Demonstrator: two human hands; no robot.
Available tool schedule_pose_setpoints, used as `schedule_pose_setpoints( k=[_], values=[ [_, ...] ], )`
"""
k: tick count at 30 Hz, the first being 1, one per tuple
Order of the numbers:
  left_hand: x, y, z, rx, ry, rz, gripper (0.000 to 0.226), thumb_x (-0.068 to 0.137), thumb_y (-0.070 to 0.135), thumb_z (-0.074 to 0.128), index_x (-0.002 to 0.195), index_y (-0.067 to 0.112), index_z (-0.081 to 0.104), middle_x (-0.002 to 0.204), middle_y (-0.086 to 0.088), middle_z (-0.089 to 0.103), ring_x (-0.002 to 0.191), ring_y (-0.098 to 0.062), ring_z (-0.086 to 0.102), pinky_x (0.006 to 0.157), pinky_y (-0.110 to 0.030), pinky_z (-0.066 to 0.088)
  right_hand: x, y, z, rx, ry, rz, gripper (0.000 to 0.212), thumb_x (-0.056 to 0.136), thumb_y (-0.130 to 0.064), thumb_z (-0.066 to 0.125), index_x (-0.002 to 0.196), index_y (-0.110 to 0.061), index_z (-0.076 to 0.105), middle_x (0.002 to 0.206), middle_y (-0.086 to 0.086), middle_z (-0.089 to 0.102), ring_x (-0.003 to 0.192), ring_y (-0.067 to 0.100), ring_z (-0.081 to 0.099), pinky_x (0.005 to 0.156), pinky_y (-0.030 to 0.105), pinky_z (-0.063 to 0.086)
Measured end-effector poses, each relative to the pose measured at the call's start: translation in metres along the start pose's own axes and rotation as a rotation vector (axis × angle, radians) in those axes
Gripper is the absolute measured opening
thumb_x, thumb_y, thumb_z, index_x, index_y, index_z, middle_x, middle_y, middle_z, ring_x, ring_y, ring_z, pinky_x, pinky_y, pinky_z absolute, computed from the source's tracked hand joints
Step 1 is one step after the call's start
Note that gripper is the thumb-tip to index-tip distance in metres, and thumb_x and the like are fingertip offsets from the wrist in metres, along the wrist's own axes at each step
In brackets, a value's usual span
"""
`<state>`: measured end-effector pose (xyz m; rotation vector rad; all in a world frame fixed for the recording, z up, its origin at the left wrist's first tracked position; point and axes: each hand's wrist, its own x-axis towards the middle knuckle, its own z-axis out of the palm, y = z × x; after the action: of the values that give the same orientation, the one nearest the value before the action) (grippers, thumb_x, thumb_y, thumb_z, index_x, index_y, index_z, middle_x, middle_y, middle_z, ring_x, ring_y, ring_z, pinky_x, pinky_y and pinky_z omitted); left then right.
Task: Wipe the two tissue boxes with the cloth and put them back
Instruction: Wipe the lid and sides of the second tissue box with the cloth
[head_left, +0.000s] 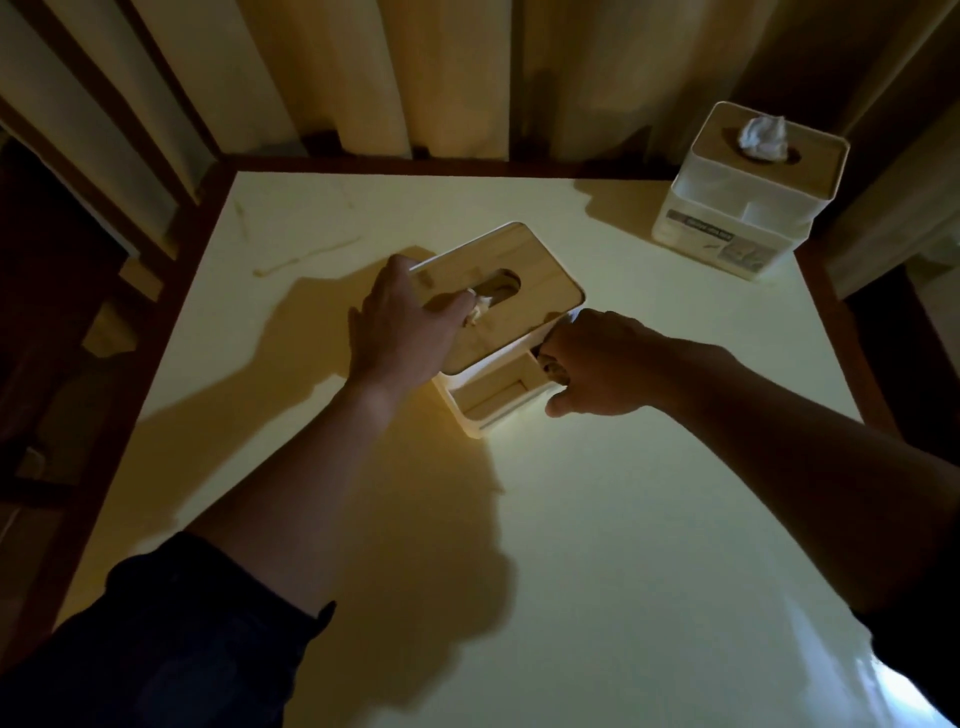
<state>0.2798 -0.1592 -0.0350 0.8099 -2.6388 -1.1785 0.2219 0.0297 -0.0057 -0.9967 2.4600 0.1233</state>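
Two tissue boxes stand on a pale table (597, 519) with a dark wooden edge, seen from above in dim light. Near tissue box (530, 270): white body, wooden lid with an oval slot, and a small open compartment (493, 389) on its near side; it sits around the middle of the table. Left hand (402, 322): laid flat on the lid of this box, fingers spread wide, its fingertips (465, 306) at the slot where a scrap of white tissue (480, 306) shows. Right hand (592, 364): curled against the right near corner of the same box, beside the compartment; something dark seems pinched in its fingers, but whether it is the cloth cannot be told. Far tissue box (737, 208): white, taller, with a wooden lid and a tuft of tissue (763, 136) rising from it; it stands well apart from the near box, at the far right corner of the table. Curtain folds (415, 78) hang behind the table.
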Motion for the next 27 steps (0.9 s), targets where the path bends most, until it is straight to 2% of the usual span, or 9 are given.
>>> schedule_pose_setpoints(
  k=[4, 7, 9, 13, 15, 18, 21, 24, 27],
  values=[
    [0.0, -0.002, -0.002, 0.014, -0.031, 0.038, 0.056, 0.073, 0.067, 0.055, 0.113, 0.029, 0.051, 0.123, 0.002, 0.064, 0.116, -0.028, 0.06, 0.107, -0.056, 0.042, -0.017, -0.002, -0.02, 0.061, 0.031, -0.028, 0.06, 0.091, -0.042, 0.083, 0.137, -0.009, 0.062, 0.127, 0.015, 0.069, 0.111, 0.032, 0.071, 0.092, 0.034, 0.058],
    [0.003, -0.005, -0.002, 0.022, -0.036, 0.07, 0.042, 0.082, 0.062, 0.063, 0.11, 0.034, 0.048, 0.125, 0.001, 0.064, 0.12, -0.029, 0.06, 0.108, -0.057, 0.041, -0.034, 0.012, -0.041, 0.191, 0.073, -0.088, 0.024, 0.088, -0.039, 0.086, 0.092, -0.022, 0.07, 0.087, -0.003, 0.073, 0.079, 0.011, 0.072, 0.073, 0.025, 0.059],
    [0.006, -0.007, -0.001, 0.017, -0.032, 0.072, 0.042, 0.086, 0.055, 0.069, 0.115, 0.031, 0.052, 0.127, 0.001, 0.064, 0.121, -0.029, 0.059, 0.107, -0.057, 0.041, -0.047, 0.022, -0.046, 0.335, 0.129, -0.113, 0.015, 0.089, -0.035, 0.084, 0.081, -0.03, 0.072, 0.076, -0.012, 0.072, 0.076, 0.004, 0.074, 0.066, 0.017, 0.056],
    [0.006, -0.008, -0.001, 0.01, -0.035, 0.079, 0.044, 0.087, 0.05, 0.07, 0.12, 0.026, 0.053, 0.126, 0.002, 0.063, 0.119, -0.027, 0.059, 0.106, -0.055, 0.042, -0.055, 0.028, -0.029, 0.813, 0.637, -0.086, 0.009, 0.097, -0.024, 0.075, 0.099, -0.023, 0.083, 0.088, -0.008, 0.08, 0.087, -0.003, 0.076, 0.082, 0.018, 0.059],
    [0.005, -0.007, -0.001, 0.004, -0.045, 0.067, 0.047, 0.084, 0.051, 0.069, 0.119, 0.026, 0.052, 0.124, 0.002, 0.063, 0.117, -0.028, 0.059, 0.106, -0.054, 0.043, -0.045, 0.019, -0.01, 0.647, 0.91, -0.054, 0.011, 0.103, -0.025, 0.073, 0.096, -0.029, 0.081, 0.085, -0.01, 0.075, 0.079, 0.005, 0.074, 0.08, 0.031, 0.062],
    [0.004, -0.006, -0.001, 0.004, -0.042, 0.058, 0.049, 0.082, 0.056, 0.067, 0.118, 0.026, 0.053, 0.124, 0.003, 0.063, 0.118, -0.027, 0.058, 0.106, -0.054, 0.043, -0.029, -0.002, 0.027, 0.271, 0.97, -0.151, 0.029, 0.096, -0.001, 0.076, 0.122, -0.014, 0.076, 0.101, 0.007, 0.074, 0.085, 0.032, 0.075, 0.063, 0.038, 0.062],
    [0.005, -0.007, 0.0, 0.005, -0.03, 0.069, 0.045, 0.085, 0.054, 0.068, 0.118, 0.027, 0.053, 0.126, 0.005, 0.063, 0.119, -0.026, 0.059, 0.106, -0.052, 0.043, -0.027, -0.038, 0.048, 0.264, 0.862, -0.233, 0.039, 0.093, 0.003, 0.072, 0.131, -0.002, 0.072, 0.134, 0.016, 0.07, 0.126, 0.037, 0.066, 0.095, 0.04, 0.063],
    [0.006, -0.008, -0.001, 0.007, -0.042, 0.088, 0.046, 0.086, 0.055, 0.07, 0.119, 0.027, 0.053, 0.126, 0.005, 0.064, 0.118, -0.024, 0.06, 0.105, -0.051, 0.044, -0.028, -0.064, 0.055, 0.257, 0.815, -0.341, 0.04, 0.092, 0.005, 0.076, 0.131, 0.002, 0.072, 0.136, 0.02, 0.071, 0.131, 0.03, 0.056, 0.115, 0.035, 0.046],
    [0.006, -0.007, -0.003, 0.028, -0.051, 0.082, 0.041, 0.086, 0.056, 0.069, 0.113, 0.031, 0.049, 0.125, 0.005, 0.064, 0.117, -0.025, 0.059, 0.105, -0.051, 0.043, -0.028, -0.042, 0.059, 0.181, 0.82, -0.321, 0.046, 0.089, 0.006, 0.075, 0.135, 0.001, 0.07, 0.142, 0.02, 0.069, 0.136, 0.027, 0.05, 0.12, 0.04, 0.039]
  ],
)
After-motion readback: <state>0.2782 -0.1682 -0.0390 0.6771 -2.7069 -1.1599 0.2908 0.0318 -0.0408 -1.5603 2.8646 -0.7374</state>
